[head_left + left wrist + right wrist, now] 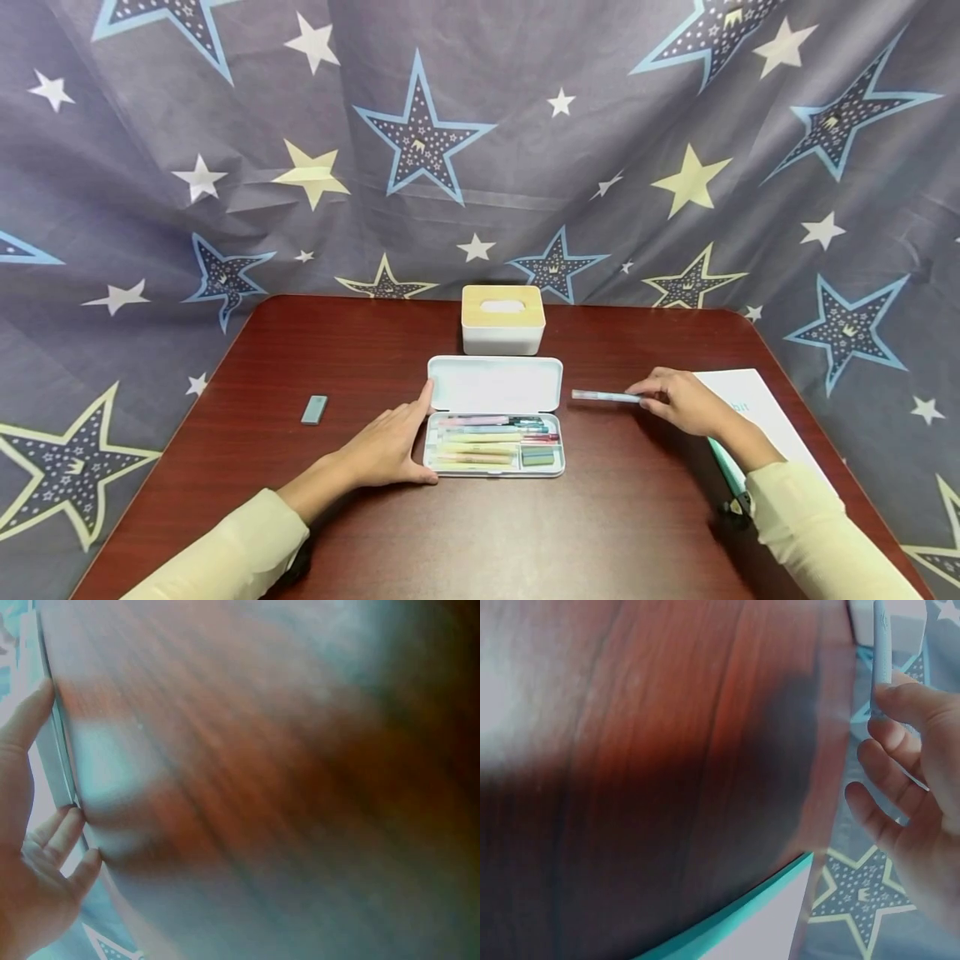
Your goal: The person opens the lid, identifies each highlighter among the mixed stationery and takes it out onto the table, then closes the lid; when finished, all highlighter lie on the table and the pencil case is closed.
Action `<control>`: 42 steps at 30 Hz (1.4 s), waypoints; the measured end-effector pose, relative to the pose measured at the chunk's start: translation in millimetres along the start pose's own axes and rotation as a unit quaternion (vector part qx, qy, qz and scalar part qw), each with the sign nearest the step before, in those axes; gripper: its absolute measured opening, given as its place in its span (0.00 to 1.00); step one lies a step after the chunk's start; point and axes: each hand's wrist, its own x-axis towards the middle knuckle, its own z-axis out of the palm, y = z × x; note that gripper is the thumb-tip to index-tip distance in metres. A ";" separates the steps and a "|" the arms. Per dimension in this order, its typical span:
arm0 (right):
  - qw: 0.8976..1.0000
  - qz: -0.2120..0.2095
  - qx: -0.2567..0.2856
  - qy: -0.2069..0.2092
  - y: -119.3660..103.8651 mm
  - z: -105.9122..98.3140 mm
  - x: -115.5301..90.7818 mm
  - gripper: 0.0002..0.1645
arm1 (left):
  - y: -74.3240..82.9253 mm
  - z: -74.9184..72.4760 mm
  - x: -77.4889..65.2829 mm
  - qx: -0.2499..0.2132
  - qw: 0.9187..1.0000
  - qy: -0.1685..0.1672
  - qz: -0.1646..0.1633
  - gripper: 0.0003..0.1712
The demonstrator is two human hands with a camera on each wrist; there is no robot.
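A white pencil case (495, 473) lies open on the table, its lid (495, 383) tipped back. Several pens (480, 437) in pink, yellow, teal and red fill its long compartment, and a blue-green eraser (537, 457) sits in the small one at the lower right. My left hand (390, 442) rests against the case's left side, thumb at the front corner and outstretched fingers by the lid. To the right of the case, my right hand (678, 402) pinches a light blue pen (606, 397) by one end between thumb and fingers, its other end pointing at the case.
Behind the case stands a white tissue box (502, 340) with a wooden top. A small grey-blue block (314, 410) lies on the left of the table. Under my right forearm is a white notebook or folder (772, 417) with a green edge. A star-patterned curtain (420, 225) hangs behind.
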 end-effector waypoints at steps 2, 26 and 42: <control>1.000 -0.002 -0.003 -0.001 3.9 1.5 -0.2 0.16 | 0.0 0.1 0.1 -0.002 1.000 0.000 -0.001 0.82; 0.999 0.026 -0.025 -0.036 17.3 16.4 2.5 0.13 | -1.3 1.5 0.3 -0.007 1.000 0.002 -0.004 0.83; 0.997 0.061 -0.031 -0.045 15.3 11.8 1.8 0.13 | 0.2 0.7 -0.3 -0.005 1.000 0.003 -0.004 0.83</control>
